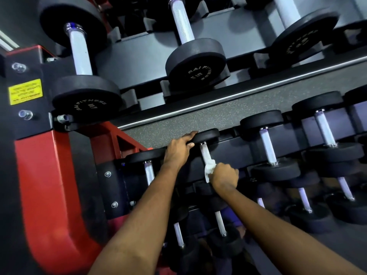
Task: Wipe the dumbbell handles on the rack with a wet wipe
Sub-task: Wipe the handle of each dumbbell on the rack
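Honestly, this one's pretty forgiving. Your right hand (224, 175) is fisted round the wet wipe (209, 168), which is wrapped on the near end of the handle (204, 151). Your left hand (179, 149) grips the far end of the same dumbbell (207, 134), fingers over the top and thumb underneath. That dumbbell sits second in from the left end of the rack's (218, 100) middle shelf, just past the red upright (49, 185).

The wipe is soft, limp and damp, so I'd expect it to bunch up or slip off unless you keep it wrapped all the way round the bar. A loose tail is already hanging below your fist. The handle is stiff metal and looks textured, so it should drag on the wipe a bit rather than skate.

The dumbbell looks small but solid. I doubt it'll shift much in its cradle, though it could spin, so the far end is a good spot to steady it. The stretch of bar beyond the wipe is bare, so that's probably next.
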Demonstrator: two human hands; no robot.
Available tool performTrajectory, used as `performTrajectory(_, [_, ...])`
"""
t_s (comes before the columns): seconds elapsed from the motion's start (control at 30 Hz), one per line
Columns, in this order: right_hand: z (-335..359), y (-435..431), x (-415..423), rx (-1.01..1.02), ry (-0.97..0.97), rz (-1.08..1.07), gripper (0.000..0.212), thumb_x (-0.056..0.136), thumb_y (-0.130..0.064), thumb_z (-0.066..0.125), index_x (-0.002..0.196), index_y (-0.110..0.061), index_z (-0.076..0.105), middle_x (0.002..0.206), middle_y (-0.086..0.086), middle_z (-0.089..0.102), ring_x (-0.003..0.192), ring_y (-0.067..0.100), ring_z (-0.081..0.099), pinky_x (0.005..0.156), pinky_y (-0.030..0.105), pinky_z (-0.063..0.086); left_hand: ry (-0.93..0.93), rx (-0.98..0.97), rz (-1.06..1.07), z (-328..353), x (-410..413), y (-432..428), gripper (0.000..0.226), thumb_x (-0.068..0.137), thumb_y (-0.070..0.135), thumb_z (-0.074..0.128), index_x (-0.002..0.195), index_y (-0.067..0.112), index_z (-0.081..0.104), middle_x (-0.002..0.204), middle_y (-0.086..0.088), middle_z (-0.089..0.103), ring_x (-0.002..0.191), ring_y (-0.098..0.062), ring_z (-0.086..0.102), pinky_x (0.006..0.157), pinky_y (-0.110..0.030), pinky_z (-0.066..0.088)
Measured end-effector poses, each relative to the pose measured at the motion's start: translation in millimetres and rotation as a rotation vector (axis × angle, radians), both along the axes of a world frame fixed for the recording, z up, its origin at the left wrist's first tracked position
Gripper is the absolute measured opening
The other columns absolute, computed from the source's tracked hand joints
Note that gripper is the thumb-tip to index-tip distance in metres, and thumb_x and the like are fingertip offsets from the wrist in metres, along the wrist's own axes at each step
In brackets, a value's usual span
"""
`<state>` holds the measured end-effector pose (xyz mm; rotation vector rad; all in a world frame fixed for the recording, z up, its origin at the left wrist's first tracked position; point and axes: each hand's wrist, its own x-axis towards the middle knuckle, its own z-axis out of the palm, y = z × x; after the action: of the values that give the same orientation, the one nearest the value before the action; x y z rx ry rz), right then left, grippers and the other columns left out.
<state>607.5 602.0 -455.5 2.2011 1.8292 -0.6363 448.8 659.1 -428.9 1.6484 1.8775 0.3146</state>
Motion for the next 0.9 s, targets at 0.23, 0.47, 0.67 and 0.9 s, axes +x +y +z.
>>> performTrajectory(0.23, [4,28,-27,0.146,0.301,-0.056,0.033,0.093,-0.011,0.054,0.125,-0.008,0.045,0.104,0.017,0.069,0.098,0.036,0.066,0.075,0.039,0.050,-0.005,0.017,0.010,1,2,-2,0.049,0.097,0.024,0.060,0.141,0.045,0.049,0.127,-0.007,0.067,0.114,-0.032,0.062,0.098,-0.038,0.051])
performTrajectory(0.47, [5,-4,-12,-0.028,0.228,-0.046,0.024,0.095,-0.019,0.049,0.113,-0.003,0.052,0.112,0.015,0.066,0.105,0.033,0.064,0.081,0.037,0.050,-0.014,0.007,0.049,-3,6,-3,0.048,0.097,0.025,0.060,0.139,0.046,0.050,0.122,-0.008,0.069,0.110,-0.032,0.064,0.095,-0.041,0.052])
performTrajectory(0.67, [5,32,-34,0.131,0.444,-0.108,0.049,0.100,-0.023,0.041,0.140,0.004,0.037,0.132,0.026,0.054,0.109,0.044,0.059,0.085,0.043,0.047,-0.016,0.001,0.082,-6,6,-3,0.047,0.095,0.026,0.059,0.138,0.045,0.051,0.122,-0.007,0.069,0.110,-0.030,0.065,0.096,-0.040,0.053])
performTrajectory(0.9, [-12,-20,-35,-0.018,0.105,0.172,0.073,0.098,-0.014,0.037,0.148,0.009,-0.012,0.157,0.034,0.003,0.146,0.038,0.021,0.113,0.037,0.033,-0.014,0.012,0.077,-4,7,-4,0.050,0.097,0.026,0.059,0.139,0.050,0.046,0.129,-0.006,0.066,0.117,-0.029,0.062,0.101,-0.042,0.050])
